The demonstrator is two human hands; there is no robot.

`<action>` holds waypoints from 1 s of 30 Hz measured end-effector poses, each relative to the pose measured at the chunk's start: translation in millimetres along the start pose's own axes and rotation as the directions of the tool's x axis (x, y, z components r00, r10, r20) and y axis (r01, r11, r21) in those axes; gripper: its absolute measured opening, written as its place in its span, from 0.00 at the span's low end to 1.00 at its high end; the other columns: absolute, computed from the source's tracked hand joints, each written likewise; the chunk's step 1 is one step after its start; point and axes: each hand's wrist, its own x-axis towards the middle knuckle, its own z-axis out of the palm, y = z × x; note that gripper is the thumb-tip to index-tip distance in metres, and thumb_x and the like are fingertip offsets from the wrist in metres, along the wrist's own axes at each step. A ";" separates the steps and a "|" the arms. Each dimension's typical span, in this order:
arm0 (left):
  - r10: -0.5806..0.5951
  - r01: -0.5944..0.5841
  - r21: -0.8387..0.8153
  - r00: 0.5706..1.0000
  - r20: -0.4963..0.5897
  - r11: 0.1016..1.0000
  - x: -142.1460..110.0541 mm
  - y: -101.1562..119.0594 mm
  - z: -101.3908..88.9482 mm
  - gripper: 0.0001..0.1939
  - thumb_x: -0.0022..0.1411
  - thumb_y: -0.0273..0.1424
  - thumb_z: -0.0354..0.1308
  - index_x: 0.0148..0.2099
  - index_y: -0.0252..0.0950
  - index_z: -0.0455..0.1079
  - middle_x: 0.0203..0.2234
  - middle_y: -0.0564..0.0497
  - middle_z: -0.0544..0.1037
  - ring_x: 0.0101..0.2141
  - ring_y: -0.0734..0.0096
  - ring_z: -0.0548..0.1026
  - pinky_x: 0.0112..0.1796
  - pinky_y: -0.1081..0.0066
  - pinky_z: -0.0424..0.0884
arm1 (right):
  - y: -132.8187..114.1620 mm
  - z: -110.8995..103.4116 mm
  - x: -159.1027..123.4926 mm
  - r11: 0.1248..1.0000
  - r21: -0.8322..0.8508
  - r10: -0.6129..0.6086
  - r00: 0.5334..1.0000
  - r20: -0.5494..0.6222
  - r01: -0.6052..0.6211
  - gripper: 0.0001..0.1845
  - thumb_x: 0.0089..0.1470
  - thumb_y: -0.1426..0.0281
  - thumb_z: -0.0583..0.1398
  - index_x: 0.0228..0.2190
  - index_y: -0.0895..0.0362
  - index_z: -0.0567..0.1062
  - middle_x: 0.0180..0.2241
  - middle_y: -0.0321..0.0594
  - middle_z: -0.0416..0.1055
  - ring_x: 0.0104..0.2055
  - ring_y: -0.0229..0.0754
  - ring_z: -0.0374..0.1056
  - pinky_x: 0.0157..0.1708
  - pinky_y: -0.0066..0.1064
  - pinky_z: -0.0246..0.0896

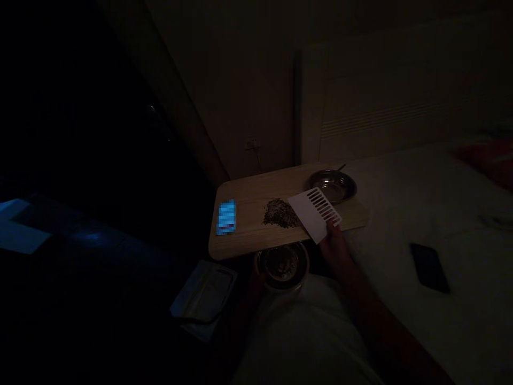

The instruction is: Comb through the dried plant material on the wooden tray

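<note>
My right hand [334, 243] grips a flat white scraper [309, 216] with a row of slots along one side. The scraper is held over the right part of a light wooden board [248, 192], beside a heap of small dark seeds or grains [279, 213]. Below the board's near edge, my left hand [258, 280] is closed on the rim of a round metal bowl [282, 264]; its fingers are mostly lost in the dark. Something pale lies in the bowl, too dim to name.
A shallow metal dish [334, 184] with a handle sticking out stands at the board's far right. A lit blurred screen [226, 217] lies on its left. A dark phone [429, 267] rests on the bed [401, 214]. A pale bag-like object [206, 297] is lower left.
</note>
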 end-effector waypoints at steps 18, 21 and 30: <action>-0.003 -0.004 -0.067 0.994 -0.107 0.998 -0.3 -9.3 -4.9 0.39 0.38 0.32 0.68 0.57 0.42 0.71 0.60 0.46 0.71 0.64 0.41 0.59 0.61 0.51 0.58 | -3.8 -3.1 1.0 0.997 0.001 0.073 0.997 0.008 -0.073 0.17 0.48 0.72 0.64 0.43 0.54 0.76 0.43 0.38 0.79 0.46 0.45 0.75 0.55 0.44 0.67; -0.005 -0.003 -0.069 0.993 -0.117 0.998 -1.3 -9.6 -3.5 0.38 0.39 0.33 0.68 0.57 0.42 0.70 0.60 0.46 0.71 0.64 0.41 0.60 0.61 0.52 0.59 | -8.1 -1.6 0.0 0.994 -0.016 0.112 0.993 0.043 -0.112 0.17 0.46 0.73 0.64 0.41 0.54 0.76 0.42 0.38 0.79 0.47 0.45 0.75 0.56 0.43 0.67; 0.041 -0.044 -0.020 0.994 -0.104 0.999 -0.6 -4.4 -3.8 0.38 0.39 0.33 0.68 0.57 0.42 0.70 0.59 0.45 0.72 0.65 0.41 0.59 0.62 0.53 0.56 | -27.3 10.0 -14.0 0.973 -0.222 -0.079 0.994 -0.072 0.061 0.18 0.45 0.65 0.69 0.40 0.53 0.77 0.41 0.36 0.80 0.42 0.43 0.74 0.50 0.39 0.68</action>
